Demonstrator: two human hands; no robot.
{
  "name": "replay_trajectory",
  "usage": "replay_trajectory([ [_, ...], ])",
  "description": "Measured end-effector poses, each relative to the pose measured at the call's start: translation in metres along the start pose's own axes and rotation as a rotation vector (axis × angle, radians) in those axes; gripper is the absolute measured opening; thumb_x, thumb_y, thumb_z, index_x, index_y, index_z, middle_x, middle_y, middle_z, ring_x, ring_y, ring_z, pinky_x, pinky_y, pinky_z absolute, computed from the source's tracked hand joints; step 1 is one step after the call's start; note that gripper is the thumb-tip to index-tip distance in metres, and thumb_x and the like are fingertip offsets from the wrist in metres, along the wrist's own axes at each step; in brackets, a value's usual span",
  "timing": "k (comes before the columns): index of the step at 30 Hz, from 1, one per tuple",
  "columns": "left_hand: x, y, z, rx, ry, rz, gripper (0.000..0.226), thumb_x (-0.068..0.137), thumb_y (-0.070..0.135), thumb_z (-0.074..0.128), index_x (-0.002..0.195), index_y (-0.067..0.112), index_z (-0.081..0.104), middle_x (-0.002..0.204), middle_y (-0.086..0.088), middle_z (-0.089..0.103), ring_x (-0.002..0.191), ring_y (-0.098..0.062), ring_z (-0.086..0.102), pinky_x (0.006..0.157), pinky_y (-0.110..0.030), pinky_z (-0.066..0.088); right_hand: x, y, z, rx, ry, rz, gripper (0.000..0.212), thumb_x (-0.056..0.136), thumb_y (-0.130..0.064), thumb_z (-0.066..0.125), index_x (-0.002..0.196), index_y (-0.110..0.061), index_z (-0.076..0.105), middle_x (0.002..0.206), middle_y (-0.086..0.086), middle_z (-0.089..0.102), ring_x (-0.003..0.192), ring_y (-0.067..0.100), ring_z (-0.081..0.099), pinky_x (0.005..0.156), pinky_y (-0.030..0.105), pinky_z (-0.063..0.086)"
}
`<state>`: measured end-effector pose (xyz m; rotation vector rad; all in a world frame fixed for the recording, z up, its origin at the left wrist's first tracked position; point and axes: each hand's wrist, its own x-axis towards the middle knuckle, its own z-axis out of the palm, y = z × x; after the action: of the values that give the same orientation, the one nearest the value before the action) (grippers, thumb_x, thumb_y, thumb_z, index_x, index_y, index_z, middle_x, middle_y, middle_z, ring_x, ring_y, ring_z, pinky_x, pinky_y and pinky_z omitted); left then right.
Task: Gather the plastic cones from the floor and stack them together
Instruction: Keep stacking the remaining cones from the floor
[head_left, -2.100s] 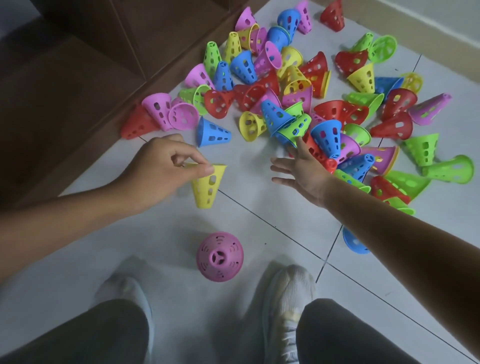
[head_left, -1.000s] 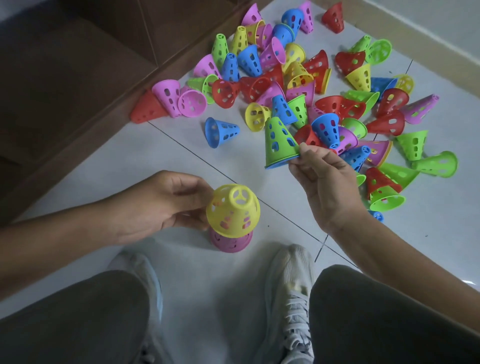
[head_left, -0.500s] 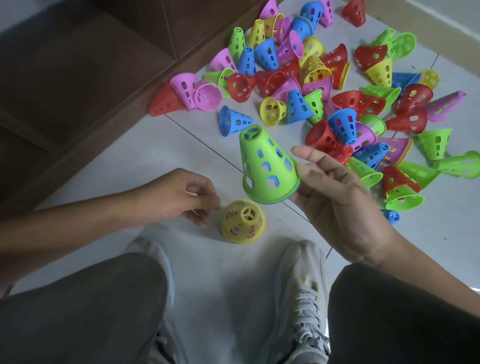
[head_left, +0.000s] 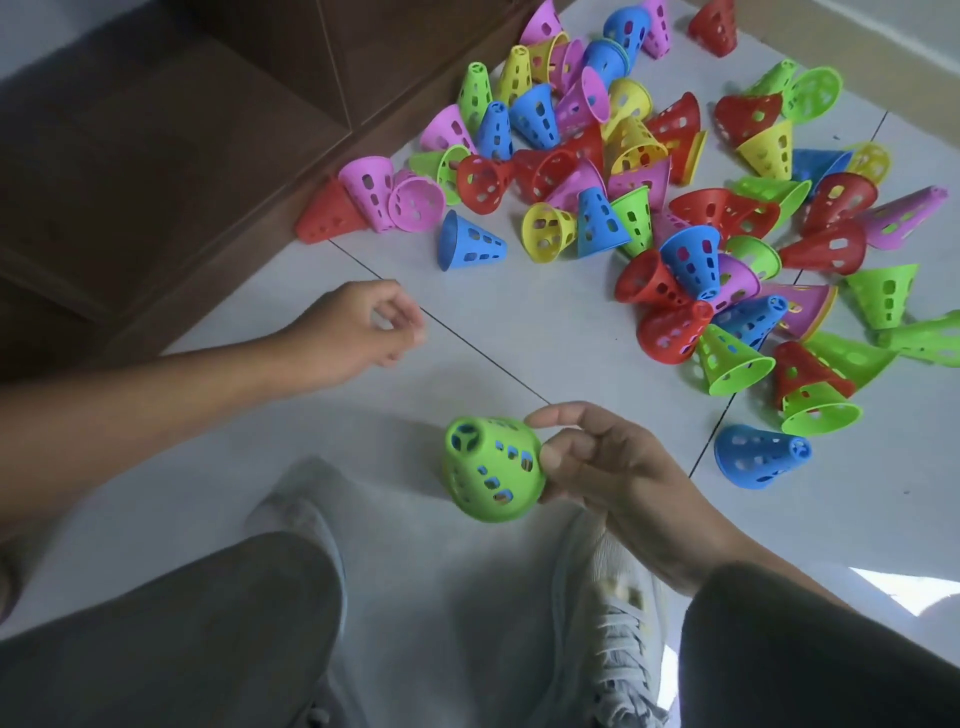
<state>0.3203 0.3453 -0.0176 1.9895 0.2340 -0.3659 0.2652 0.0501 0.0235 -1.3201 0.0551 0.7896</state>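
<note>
Green cone lowered, right fingers pinching.

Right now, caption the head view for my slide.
Right hand holds a green cone over the floor; left hand hovers empty near the scattered cones.

We see a perforated green plastic cone standing tip-up on the pale tiled floor, well apart from the jumbled heap of many-coloured plastic cones beyond.

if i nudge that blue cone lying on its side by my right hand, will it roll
The perforated blue plastic cone probably rolls in a curve, since it lies on its tapered side on the smooth tiled floor. It is likely light and fairly stiff: thin and full of holes.
</note>
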Motion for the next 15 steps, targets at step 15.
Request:
replay_trajectory([
  [15, 0.078, 0.013, 0.002, 0.21, -0.031, 0.073, 0.055, 0.092, 0.028, 0.073, 0.142, 0.034, 0.051, 0.151, 0.008, 0.043, 0.127, -0.02, 0.053, 0.088, -0.034, 0.049, 0.002, 0.012, -0.012, -0.513, 0.087, -0.012, 0.015, 0.093, -0.017, 0.068, 0.107, -0.021, 0.063, 0.081, 0.002, 0.074, 0.075, 0.014, 0.071, 0.073, 0.021, 0.053],
])
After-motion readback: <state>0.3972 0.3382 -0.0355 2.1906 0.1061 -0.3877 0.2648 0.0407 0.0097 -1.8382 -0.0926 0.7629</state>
